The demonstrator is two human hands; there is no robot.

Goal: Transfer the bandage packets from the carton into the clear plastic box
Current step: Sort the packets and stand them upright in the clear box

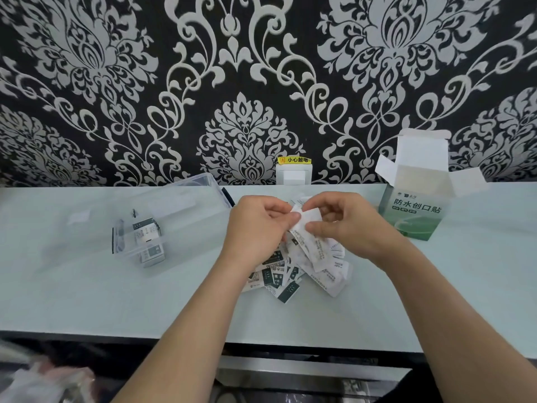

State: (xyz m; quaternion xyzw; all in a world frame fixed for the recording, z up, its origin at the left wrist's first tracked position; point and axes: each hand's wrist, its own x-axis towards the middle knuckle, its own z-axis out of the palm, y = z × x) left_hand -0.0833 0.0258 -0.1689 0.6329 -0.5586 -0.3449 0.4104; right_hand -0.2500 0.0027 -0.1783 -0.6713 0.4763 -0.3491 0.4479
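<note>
Though the head view is the only 1 given, it shows the work plainly. The left hand (255, 228) and right hand (348, 225) meet above the pale table (87, 301). Each pinches the white packet (305, 222) between thumb and fingertips in a narrow grip; whether they hold 1 packet or several pressed together I cannot tell.

Directly under the hands lies a loose pile of bandage packets (308, 271), overlapping at all angles. The carton (415, 207) stands upright to the right with its flaps open. The clear plastic box (186, 210) sits to the left, well apart from the pile, with a few packets in the box (149, 242).

These look like thin, flat paper sleeves: very light, floppy, and likely to slide over one another. Squaring several into a stack and pinching across the flat faces near the middle should hold better than lifting by a corner, where a sleeve would droop or slip out.
</note>
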